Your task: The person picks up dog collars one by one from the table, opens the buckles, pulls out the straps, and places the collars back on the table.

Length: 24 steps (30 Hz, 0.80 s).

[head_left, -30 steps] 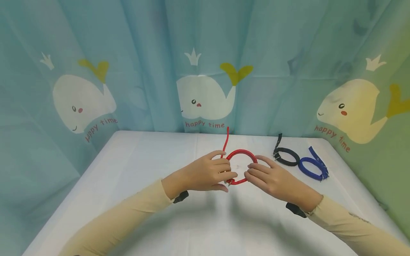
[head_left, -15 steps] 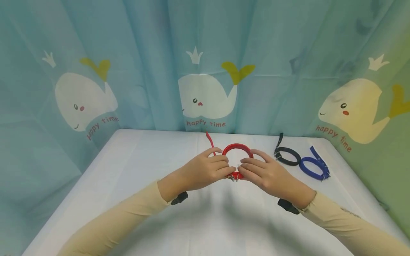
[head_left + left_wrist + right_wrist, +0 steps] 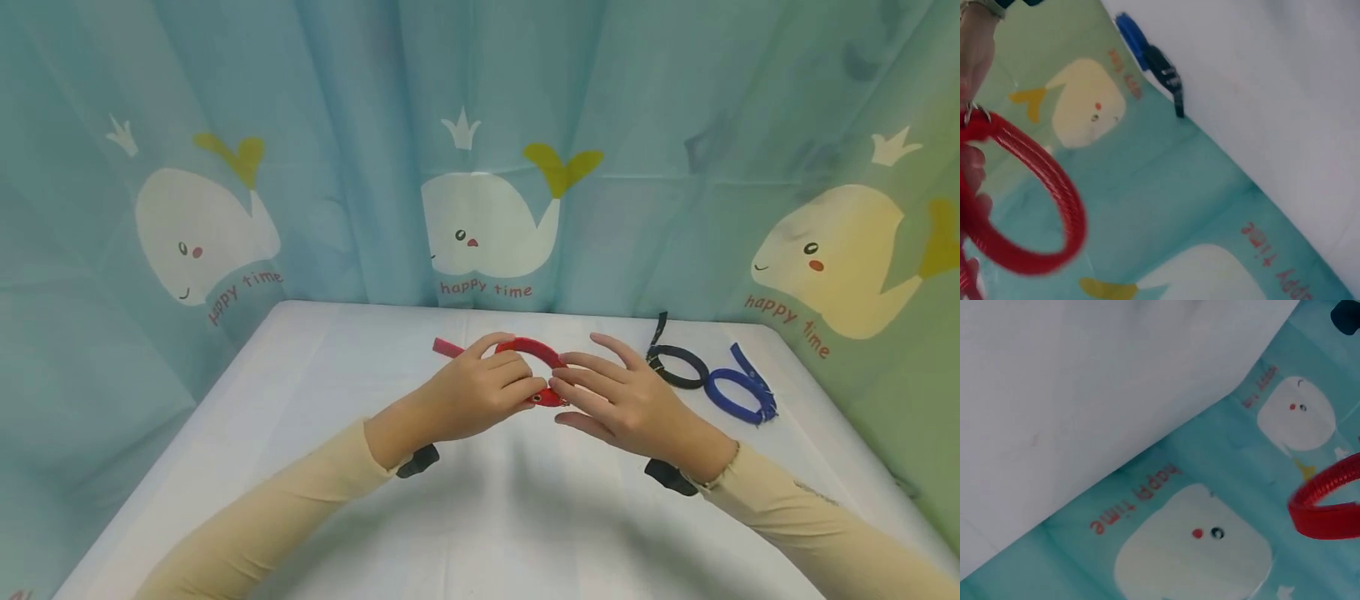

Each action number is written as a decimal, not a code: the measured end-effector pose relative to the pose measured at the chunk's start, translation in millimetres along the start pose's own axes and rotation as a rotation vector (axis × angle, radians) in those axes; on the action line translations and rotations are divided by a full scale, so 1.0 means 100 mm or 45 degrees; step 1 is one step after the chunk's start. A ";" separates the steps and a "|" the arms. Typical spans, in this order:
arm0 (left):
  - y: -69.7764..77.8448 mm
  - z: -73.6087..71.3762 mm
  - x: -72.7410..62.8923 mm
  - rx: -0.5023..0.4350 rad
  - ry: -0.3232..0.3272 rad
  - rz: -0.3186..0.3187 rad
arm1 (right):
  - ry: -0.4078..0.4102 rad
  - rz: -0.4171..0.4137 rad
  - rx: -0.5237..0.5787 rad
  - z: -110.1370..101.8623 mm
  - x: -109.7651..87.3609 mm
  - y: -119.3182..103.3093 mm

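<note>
A red buckled collar [image 3: 534,346], looped into a ring, is held up above the table between both hands. My left hand [image 3: 476,392] grips its left side, and the strap's free end sticks out to the left behind that hand. My right hand [image 3: 630,400] is at the ring's right side with fingers spread and fairly straight, fingertips at the band. Metal fittings show on the red collar [image 3: 1054,181] in the left wrist view, where fingers [image 3: 972,164] lie behind it. Part of the red collar [image 3: 1322,522] enters the right wrist view at the right edge.
A black collar [image 3: 681,384] and a blue collar [image 3: 731,412] lie side by side at the back right of the white table [image 3: 465,517]. Behind the table hangs a blue-green curtain [image 3: 360,208] printed with whales.
The red collar has turned and tilted, its strap end swinging from pointing up to pointing left. The right hand's fingers have loosened and spread. The black and blue collars stay put.
</note>
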<state>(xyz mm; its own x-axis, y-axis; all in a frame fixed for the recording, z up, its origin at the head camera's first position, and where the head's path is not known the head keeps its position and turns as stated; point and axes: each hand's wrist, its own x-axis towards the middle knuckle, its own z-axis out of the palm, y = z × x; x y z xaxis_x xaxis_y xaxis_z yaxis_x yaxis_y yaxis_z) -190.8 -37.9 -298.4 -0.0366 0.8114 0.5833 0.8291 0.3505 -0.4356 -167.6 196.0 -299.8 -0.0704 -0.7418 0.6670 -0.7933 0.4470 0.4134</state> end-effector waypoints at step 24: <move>0.09 -0.17 -0.04 0.258 0.040 -0.182 | 0.288 -0.039 -0.153 0.03 0.22 -0.10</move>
<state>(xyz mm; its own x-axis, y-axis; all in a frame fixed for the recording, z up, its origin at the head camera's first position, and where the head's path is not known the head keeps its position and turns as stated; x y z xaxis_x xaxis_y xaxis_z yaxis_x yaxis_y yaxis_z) -174.1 -46.1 -292.6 -0.1255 0.7329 0.6686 0.6876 0.5501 -0.4739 -163.3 173.7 -290.8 0.1004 -0.6312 0.7691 -0.7146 0.4921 0.4972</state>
